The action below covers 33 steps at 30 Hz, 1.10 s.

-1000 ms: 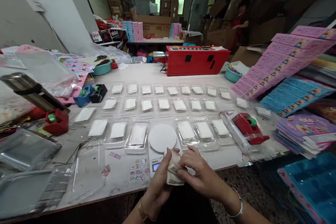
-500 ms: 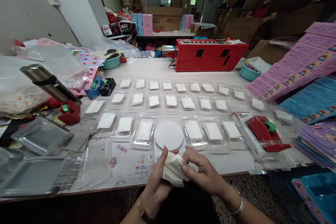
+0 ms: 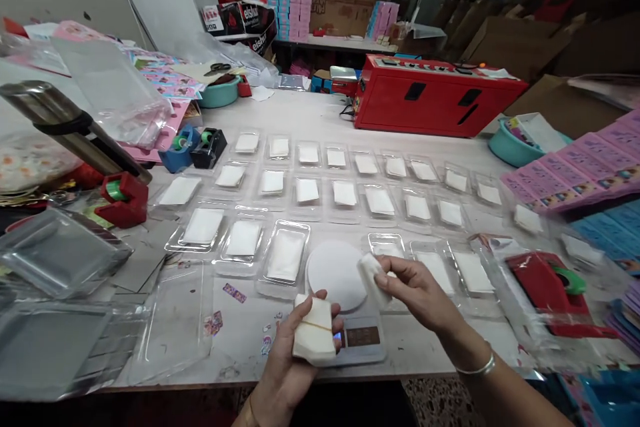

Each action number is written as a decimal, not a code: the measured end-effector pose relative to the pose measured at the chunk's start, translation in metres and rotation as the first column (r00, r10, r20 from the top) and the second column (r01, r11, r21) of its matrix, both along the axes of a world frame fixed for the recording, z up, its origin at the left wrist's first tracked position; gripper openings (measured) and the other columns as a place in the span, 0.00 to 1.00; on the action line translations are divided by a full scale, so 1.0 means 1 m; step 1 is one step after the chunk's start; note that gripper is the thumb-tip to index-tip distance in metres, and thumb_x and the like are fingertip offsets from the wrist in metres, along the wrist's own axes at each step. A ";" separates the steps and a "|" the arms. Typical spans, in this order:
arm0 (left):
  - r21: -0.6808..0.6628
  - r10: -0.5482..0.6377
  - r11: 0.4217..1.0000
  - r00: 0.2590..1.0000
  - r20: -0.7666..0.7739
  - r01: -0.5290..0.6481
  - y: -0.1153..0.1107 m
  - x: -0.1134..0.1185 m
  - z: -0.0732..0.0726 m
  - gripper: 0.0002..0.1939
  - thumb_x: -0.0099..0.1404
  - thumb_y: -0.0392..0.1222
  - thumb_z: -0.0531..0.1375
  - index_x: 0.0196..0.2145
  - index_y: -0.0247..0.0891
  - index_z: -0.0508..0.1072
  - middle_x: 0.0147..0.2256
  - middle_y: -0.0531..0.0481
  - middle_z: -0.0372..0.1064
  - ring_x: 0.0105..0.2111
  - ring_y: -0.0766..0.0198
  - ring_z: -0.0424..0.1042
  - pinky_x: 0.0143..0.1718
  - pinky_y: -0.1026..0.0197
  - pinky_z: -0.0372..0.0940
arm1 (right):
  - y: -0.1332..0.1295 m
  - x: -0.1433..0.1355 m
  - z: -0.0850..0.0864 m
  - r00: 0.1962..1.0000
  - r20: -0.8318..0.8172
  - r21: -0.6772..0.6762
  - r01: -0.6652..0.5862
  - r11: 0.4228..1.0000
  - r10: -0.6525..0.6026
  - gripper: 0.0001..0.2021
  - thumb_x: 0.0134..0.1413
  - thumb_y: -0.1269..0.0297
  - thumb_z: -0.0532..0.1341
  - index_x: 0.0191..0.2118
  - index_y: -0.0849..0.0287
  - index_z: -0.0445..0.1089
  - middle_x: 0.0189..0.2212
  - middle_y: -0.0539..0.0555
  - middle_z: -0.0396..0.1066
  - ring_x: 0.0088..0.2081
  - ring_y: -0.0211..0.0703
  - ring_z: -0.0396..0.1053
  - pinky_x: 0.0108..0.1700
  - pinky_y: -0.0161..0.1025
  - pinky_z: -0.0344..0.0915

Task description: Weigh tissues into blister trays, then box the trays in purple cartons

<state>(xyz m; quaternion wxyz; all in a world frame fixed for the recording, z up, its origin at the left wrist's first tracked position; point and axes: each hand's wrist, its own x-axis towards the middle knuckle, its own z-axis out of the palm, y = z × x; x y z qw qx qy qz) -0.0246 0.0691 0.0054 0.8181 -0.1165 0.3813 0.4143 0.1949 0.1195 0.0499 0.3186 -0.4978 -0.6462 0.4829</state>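
Note:
My left hand (image 3: 286, 359) is wrapped round a thick stack of small white sheets (image 3: 315, 340) with a rubber band across it, near the table's front edge. In my right hand (image 3: 420, 287), a thinner bundle of white sheets (image 3: 371, 273) is pinched between thumb and fingers. That bundle is at the right edge of the round white plate of a kitchen scale (image 3: 333, 270); contact cannot be told. Left fingers partly hide the scale's lit display. Clear plastic trays with white sheet stacks stand around, one (image 3: 285, 255) just left of the scale. My right hand covers part of another tray.
Rows of filled clear trays (image 3: 345, 193) spread behind the scale. Left are empty trays (image 3: 55, 340), tape dispensers (image 3: 125, 199) and a steel flask (image 3: 65, 120). A red machine (image 3: 435, 97) stands behind. A red tape dispenser (image 3: 545, 290) and pink boxes (image 3: 590, 167) are right.
My hands have moved apart. The right one has carried a thin bundle up and right towards the scale, while the left keeps the banded stack. The view has shifted, showing more of the scale.

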 end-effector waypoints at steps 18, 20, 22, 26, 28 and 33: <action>0.339 -0.136 0.925 0.983 -0.124 0.170 0.028 -0.021 -0.002 0.37 0.55 0.43 0.67 0.61 0.35 0.65 0.58 0.34 0.68 0.30 0.61 0.73 0.33 0.58 0.69 | 0.000 -0.026 -0.061 0.546 0.820 0.552 -0.672 0.495 -0.173 0.13 0.65 0.77 0.50 0.32 0.58 0.67 0.27 0.49 0.66 0.32 0.43 0.64 0.67 0.61 0.41; 0.328 -0.167 0.921 0.973 -0.157 0.211 0.031 -0.018 -0.005 0.39 0.54 0.43 0.67 0.62 0.34 0.63 0.58 0.34 0.68 0.30 0.61 0.73 0.32 0.58 0.69 | 0.000 -0.026 -0.064 0.569 0.803 0.571 -0.648 0.504 -0.178 0.12 0.65 0.77 0.51 0.33 0.58 0.67 0.27 0.50 0.67 0.33 0.42 0.65 0.67 0.60 0.42; 0.324 -0.182 0.917 0.967 -0.176 0.231 0.033 -0.015 -0.009 0.38 0.54 0.43 0.66 0.62 0.34 0.63 0.56 0.34 0.70 0.30 0.61 0.74 0.31 0.59 0.69 | 0.000 -0.026 -0.066 0.603 0.780 0.586 -0.607 0.537 -0.170 0.11 0.67 0.72 0.52 0.33 0.58 0.67 0.28 0.51 0.69 0.34 0.43 0.67 0.67 0.59 0.43; 0.327 -0.172 0.915 0.963 -0.210 0.235 0.034 -0.010 -0.010 0.34 0.57 0.40 0.64 0.61 0.34 0.64 0.54 0.35 0.72 0.29 0.63 0.74 0.31 0.61 0.69 | -0.001 -0.019 -0.057 0.706 0.682 0.642 -0.454 0.617 -0.189 0.18 0.70 0.53 0.50 0.44 0.63 0.69 0.34 0.57 0.75 0.38 0.48 0.72 0.65 0.59 0.47; 0.342 -0.153 0.913 0.963 -0.220 0.223 0.032 -0.012 -0.005 0.32 0.56 0.40 0.65 0.59 0.34 0.67 0.55 0.36 0.71 0.30 0.63 0.74 0.31 0.61 0.70 | -0.006 -0.008 -0.046 0.748 0.611 0.692 -0.346 0.633 -0.259 0.22 0.70 0.50 0.50 0.51 0.64 0.68 0.38 0.60 0.77 0.41 0.50 0.74 0.64 0.61 0.48; 0.509 0.042 0.859 0.987 -0.157 0.044 0.011 -0.045 0.022 0.34 0.52 0.42 0.68 0.57 0.35 0.70 0.53 0.33 0.72 0.30 0.62 0.72 0.31 0.60 0.71 | -0.042 0.029 -0.021 0.744 0.380 0.813 0.015 0.582 -0.550 0.08 0.66 0.60 0.60 0.46 0.56 0.71 0.38 0.54 0.78 0.42 0.48 0.76 0.64 0.60 0.51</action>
